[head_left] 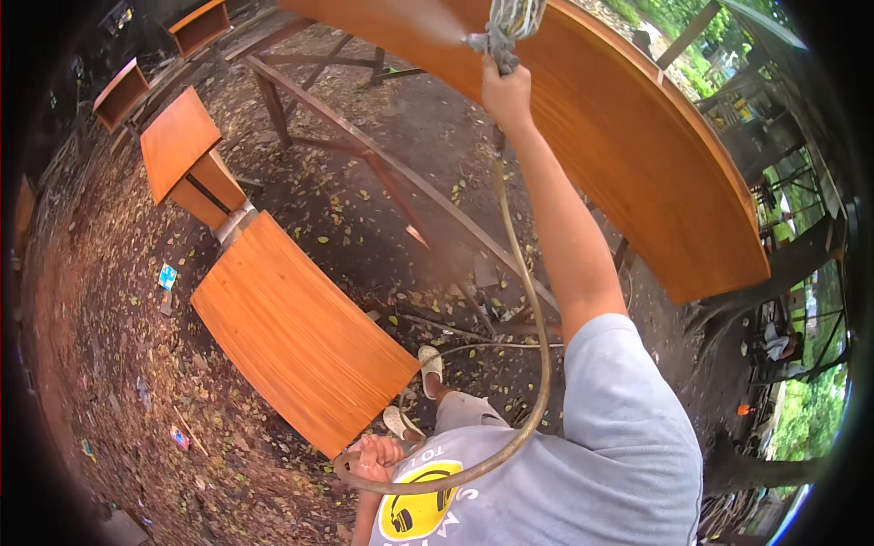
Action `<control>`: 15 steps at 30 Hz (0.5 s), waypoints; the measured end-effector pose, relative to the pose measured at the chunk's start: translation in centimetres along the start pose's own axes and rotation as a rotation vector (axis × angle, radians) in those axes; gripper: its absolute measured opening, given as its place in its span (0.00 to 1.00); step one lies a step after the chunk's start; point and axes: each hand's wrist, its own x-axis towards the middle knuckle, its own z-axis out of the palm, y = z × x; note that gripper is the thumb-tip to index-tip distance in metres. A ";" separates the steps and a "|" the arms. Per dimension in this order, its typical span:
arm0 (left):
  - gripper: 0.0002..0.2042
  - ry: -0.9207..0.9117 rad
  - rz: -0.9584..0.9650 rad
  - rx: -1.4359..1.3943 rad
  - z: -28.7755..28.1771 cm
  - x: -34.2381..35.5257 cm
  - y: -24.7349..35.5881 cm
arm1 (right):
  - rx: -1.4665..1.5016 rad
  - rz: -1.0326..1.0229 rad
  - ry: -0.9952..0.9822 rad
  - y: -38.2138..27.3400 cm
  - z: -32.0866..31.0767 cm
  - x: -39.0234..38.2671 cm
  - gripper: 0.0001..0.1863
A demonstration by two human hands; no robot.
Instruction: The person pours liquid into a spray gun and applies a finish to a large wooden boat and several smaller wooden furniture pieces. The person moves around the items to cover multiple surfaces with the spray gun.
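Note:
My right hand [507, 96] is raised at arm's length, closed around the handle of a metal spray gun [500, 44]. A pale mist leaves the gun's nozzle toward the left, over a long reddish-brown wooden panel [637, 136]. From below the gun, a tan air hose [539, 364] hangs down and loops in front of my grey shirt. Down by my waist, my left hand [373, 457] is closed on the bend of this hose, beside the near corner of a lower orange-brown wooden board [305, 337].
A dark wooden trestle frame [391, 159] stands between the panel and the board. Several smaller wooden pieces, including an orange-brown panel [182, 141] and an open box [120, 94], are at the far left. Leaves and litter cover the dirt ground [137, 364]. Trees and posts stand at right.

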 end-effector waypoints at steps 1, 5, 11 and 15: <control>0.28 -0.011 -0.014 0.001 0.1 0.0 0.3 | -0.026 -0.014 0.026 1.0 -1.1 -1.1 0.15; 0.28 -0.059 -0.042 0.032 -0.5 0.2 0.7 | -0.183 0.109 0.117 1.2 -8.7 -6.6 0.15; 0.28 -0.175 -0.157 0.125 -1.1 0.0 1.1 | -0.277 0.104 0.339 -0.3 -21.9 -16.0 0.14; 0.28 -0.272 -0.199 0.195 -0.5 -0.3 1.5 | -0.401 0.057 0.522 -0.7 -31.2 -22.5 0.12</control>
